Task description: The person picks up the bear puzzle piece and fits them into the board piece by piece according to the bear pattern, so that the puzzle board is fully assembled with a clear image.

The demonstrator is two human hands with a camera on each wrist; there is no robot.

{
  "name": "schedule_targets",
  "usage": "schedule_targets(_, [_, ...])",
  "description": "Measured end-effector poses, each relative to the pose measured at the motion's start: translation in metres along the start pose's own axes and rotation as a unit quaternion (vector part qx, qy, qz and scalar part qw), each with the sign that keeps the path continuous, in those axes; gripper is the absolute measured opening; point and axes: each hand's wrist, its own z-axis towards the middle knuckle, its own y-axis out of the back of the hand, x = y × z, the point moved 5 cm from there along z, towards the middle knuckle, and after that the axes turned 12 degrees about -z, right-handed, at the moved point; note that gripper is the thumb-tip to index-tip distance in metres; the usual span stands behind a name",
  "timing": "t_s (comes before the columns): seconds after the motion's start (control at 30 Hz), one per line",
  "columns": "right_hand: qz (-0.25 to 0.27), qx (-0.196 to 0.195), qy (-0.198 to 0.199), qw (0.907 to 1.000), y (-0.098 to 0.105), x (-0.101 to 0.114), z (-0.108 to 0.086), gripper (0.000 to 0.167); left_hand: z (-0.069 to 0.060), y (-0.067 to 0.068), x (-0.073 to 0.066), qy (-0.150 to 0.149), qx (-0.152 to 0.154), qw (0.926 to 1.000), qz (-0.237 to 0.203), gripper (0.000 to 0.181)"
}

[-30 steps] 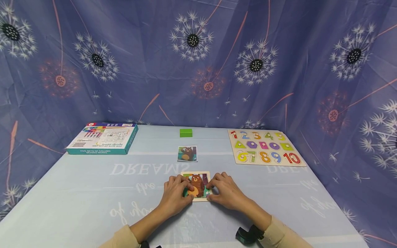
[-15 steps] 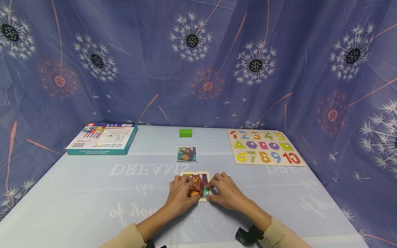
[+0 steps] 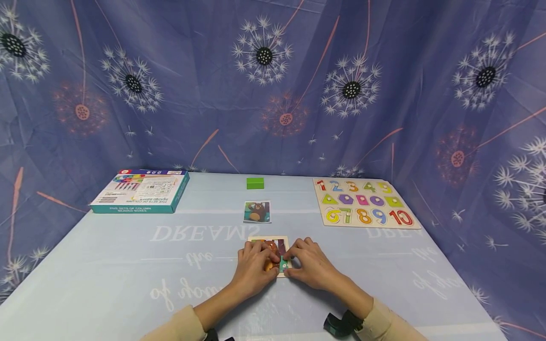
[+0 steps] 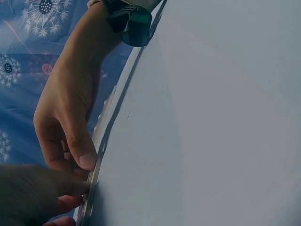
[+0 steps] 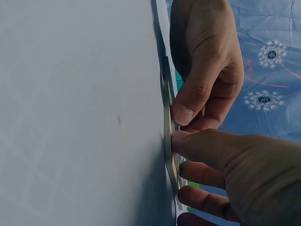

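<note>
A small bear picture puzzle (image 3: 280, 245) in a pale wooden frame lies on the table in front of the person. In the head view, the left hand (image 3: 254, 265) reaches over its left half, thumb and index bent on the picture with a bit of orange showing between them. Whether a single piece is pinched there is hidden. At the right edge of the puzzle, the right hand (image 3: 310, 263) holds the frame with thumb and bent fingers. Both wrist views show the puzzle nearly edge-on, with the left hand (image 4: 70, 113) and right hand (image 5: 254, 165) close together.
Behind the puzzle lies a bear picture card (image 3: 257, 211), with a green block (image 3: 255, 183) farther back. A number board (image 3: 367, 203) is at the right rear, and a teal-edged box (image 3: 141, 192) at the left rear. A dandelion-print curtain (image 3: 192, 94) hangs behind the table.
My left hand has shifted right across the puzzle, covering more of the bear. The right hand and the frame have stayed in place.
</note>
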Motion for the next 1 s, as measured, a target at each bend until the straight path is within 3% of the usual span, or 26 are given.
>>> schedule_targets(0.4, [-0.005, -0.023, 0.0, 0.9997, 0.0011, -0.0024, -0.0021, 0.021, 0.001, 0.0003, 0.0, -0.002, -0.003, 0.9999, 0.01, 0.009])
schedule_targets(1.0, [-0.001, -0.02, 0.002, 0.9998, -0.0008, -0.002, -0.0013, 0.019, 0.0004, 0.0005, -0.0007, -0.002, -0.004, 0.9999, 0.012, 0.008])
